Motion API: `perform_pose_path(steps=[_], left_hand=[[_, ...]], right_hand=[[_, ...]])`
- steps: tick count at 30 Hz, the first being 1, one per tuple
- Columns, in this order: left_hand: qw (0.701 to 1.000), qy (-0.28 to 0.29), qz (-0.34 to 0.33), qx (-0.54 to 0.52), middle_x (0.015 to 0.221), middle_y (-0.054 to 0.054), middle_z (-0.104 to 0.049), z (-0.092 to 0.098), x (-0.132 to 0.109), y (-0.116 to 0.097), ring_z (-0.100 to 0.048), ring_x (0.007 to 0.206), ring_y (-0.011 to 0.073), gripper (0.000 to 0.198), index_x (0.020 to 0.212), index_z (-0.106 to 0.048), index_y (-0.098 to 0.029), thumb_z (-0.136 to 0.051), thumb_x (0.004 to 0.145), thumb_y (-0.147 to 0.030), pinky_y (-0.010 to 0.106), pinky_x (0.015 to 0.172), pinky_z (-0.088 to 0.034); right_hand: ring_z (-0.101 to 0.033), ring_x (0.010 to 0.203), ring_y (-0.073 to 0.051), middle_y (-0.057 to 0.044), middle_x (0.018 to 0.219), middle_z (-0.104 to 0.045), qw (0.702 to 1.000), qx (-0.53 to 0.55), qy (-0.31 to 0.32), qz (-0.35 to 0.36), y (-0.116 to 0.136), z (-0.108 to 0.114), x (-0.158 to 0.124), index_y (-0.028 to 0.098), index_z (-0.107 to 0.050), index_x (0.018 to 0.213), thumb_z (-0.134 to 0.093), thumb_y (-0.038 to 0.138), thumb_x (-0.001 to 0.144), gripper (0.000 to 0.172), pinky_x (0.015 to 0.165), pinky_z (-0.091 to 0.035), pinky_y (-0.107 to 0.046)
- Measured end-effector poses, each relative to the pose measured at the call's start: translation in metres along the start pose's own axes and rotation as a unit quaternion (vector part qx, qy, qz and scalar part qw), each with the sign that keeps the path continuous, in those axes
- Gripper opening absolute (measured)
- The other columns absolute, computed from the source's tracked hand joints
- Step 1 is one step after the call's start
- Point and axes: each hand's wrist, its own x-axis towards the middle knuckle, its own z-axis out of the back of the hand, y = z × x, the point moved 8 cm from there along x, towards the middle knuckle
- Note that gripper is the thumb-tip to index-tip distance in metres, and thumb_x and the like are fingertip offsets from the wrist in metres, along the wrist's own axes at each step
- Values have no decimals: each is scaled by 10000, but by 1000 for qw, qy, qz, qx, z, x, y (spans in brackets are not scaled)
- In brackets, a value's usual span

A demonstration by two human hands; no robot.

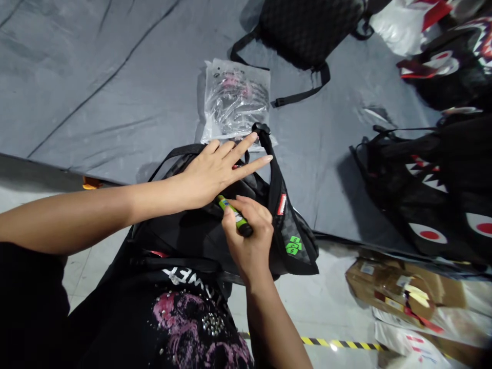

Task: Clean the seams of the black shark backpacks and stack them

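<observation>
A black backpack (292, 225) with a checked side, a red tag and a green logo lies at the near edge of a grey table (115, 92). My left hand (215, 171) rests flat on top of it, fingers stretched out toward its top handle. My right hand (249, 238) is closed around a green marker pen (234, 215), whose tip points down onto the bag under my left palm.
A clear plastic bag (234, 100) with dark contents lies just beyond the backpack. Another black backpack (307, 28) sits at the far edge. Shark-mouth backpacks (434, 189) crowd the right side. Cardboard boxes (403, 292) and hazard tape (342, 343) are on the floor.
</observation>
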Motion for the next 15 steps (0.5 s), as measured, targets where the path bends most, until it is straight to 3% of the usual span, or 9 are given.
perform_pose_path(steps=[10, 15], left_hand=[[1000, 22, 5, -2, 1682, 186, -46, 3, 2, -4, -382, 1400, 378, 995, 1612, -41, -279, -588, 822, -25, 524, 1034, -382], [998, 48, 15, 30, 1677, 212, 29, 18, -15, 2, -120, 1533, 416, 1111, 1608, 37, -238, -729, 810, -133, 611, 1150, -244]], right_hand=[[-707, 971, -253, -56, 904, -756, 1000, 19, -3, -2, -6, 5, -1, 199, -718, 890, -619, 223, 878, 102, 905, -445, -435], [-721, 917, -245, -62, 918, -767, 999, 44, -21, 6, -10, 11, -2, 202, -719, 891, -629, 237, 878, 97, 856, -455, -416]])
